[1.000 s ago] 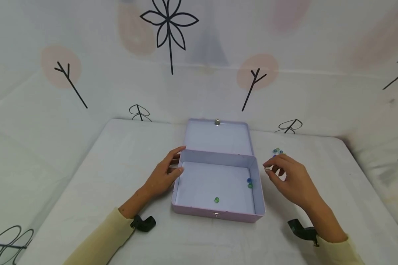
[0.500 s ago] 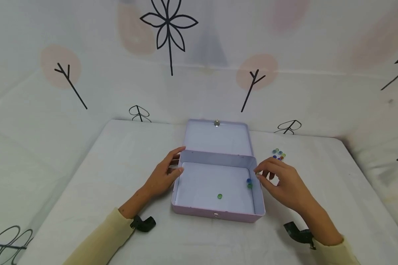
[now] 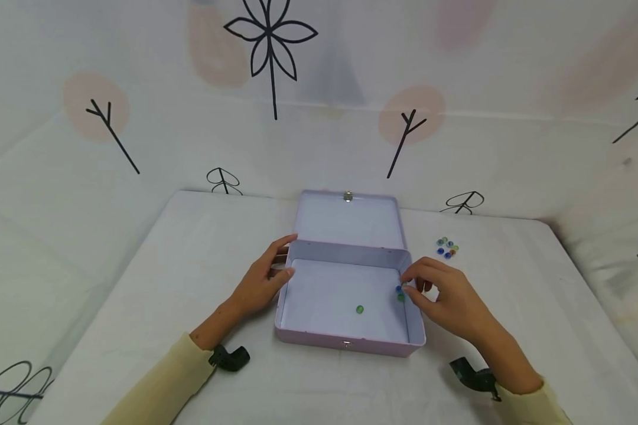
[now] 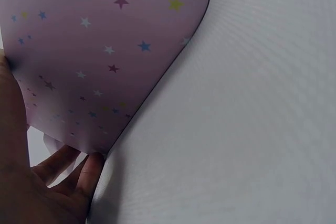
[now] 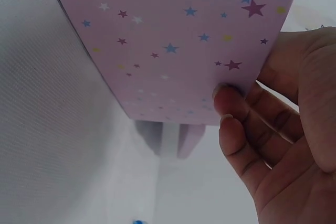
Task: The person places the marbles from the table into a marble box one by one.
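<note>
Head view, box: The shallow lilac box (image 3: 372,347) stands on the white cloth (image 3: 218,236), lid (image 3: 345,218) folded back at its far side; I judge it thin tin, light and stiff, best held low on opposite walls.
Head view, left hand: My left hand (image 3: 259,283) holds the box's left side, thumb over the rim, fingers outside toward the far corner.
Head view, right hand: My right hand (image 3: 454,295) reaches over the right wall, thumb and forefinger pinching what looks like a pale marble (image 3: 404,285), nearly hidden between the tips.
Head view, marbles in the box: A blue marble (image 3: 398,289) and a green marble (image 3: 401,297) sit together by the right wall, a lone green marble (image 3: 359,309) nearer the middle.
Head view, loose marbles: A cluster of loose marbles (image 3: 449,244) lies on the cloth beyond my right hand; likely hard, slick and quick to roll, each wants fingertip pads at its widest part.
Left wrist view, starred wall: My fingers bend by the corner; the smooth outer face probably offers little friction.
Right wrist view, starred wall: Fingertips (image 5: 231,103) curl outside the box, one apparently against it; the pinch itself is out of sight here.
</note>
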The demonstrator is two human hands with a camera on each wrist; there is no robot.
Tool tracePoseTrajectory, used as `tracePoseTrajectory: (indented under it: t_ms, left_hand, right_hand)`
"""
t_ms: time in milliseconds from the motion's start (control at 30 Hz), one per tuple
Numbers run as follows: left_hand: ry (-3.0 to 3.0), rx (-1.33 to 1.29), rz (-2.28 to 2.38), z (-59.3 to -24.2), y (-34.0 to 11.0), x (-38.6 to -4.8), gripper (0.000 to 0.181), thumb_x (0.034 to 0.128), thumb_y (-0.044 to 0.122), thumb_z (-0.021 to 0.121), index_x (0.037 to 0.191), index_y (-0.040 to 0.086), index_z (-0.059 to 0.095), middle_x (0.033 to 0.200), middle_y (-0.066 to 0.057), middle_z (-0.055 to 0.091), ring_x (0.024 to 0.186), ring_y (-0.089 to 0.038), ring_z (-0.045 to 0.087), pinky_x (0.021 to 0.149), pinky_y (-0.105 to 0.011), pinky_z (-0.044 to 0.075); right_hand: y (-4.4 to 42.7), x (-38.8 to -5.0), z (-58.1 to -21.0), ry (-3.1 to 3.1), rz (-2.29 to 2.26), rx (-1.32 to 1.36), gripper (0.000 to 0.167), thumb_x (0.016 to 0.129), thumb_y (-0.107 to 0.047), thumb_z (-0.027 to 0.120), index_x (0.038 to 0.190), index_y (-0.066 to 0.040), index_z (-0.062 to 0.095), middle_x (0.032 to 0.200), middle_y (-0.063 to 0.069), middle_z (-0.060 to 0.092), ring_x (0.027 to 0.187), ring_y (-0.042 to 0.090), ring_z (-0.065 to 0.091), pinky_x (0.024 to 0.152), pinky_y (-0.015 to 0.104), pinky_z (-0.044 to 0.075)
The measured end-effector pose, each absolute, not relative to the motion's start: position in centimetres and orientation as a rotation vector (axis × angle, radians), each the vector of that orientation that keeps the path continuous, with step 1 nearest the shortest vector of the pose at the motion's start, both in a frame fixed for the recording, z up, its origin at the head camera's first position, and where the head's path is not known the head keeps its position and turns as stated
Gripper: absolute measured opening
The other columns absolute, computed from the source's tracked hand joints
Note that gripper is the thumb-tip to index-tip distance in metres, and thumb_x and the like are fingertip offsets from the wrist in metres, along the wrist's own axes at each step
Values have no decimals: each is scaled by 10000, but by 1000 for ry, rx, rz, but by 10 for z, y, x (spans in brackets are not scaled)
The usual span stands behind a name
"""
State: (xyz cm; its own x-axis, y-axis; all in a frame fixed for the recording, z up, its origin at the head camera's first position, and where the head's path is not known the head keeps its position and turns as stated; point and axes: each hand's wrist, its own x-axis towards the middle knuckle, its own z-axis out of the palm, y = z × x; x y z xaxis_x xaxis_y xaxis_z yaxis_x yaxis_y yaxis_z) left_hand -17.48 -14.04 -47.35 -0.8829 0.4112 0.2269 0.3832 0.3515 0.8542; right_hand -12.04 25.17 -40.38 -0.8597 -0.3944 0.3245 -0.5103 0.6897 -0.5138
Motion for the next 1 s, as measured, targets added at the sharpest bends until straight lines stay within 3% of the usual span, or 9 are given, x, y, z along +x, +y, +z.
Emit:
tracePoseTrajectory:
  t_ms: [300,567,833,1000]
  left_hand:
    - [2543,765,1625,-472,-141,-174,665,1082,245,572,1670,379,292,1604,-15,482,1394,-258,554,1016,-441,542]
    - [2557,767,1618,-471,-140,-173,663,1082,266,572,1668,392,288,1610,13,476,1404,-252,538,1011,-472,542]
    - [2559,758,1617,-470,-139,-174,658,1080,266,572,1668,376,298,1615,5,471,1408,-265,534,1022,-504,531]
    - [2560,754,1613,-471,-140,-173,661,1080,265,574,1670,371,296,1605,-4,480,1399,-256,543,1019,-479,536]
  right_hand:
    - [250,-121,-405,-2723,916,745,328,843,47,847,1042,-198,756,1005,-119,679,823,76,577,681,225,533]
    - [255,-122,-404,-2666,929,746,335,880,42,808,1063,-231,742,1016,-126,660,827,66,565,608,290,542]
    - [258,-123,-404,-2640,909,724,335,894,38,795,1079,-235,737,1049,-36,696,835,64,560,593,228,501]
    - [260,-123,-404,-2620,902,724,332,890,40,799,1081,-224,736,1059,-48,693,837,55,567,614,216,506]
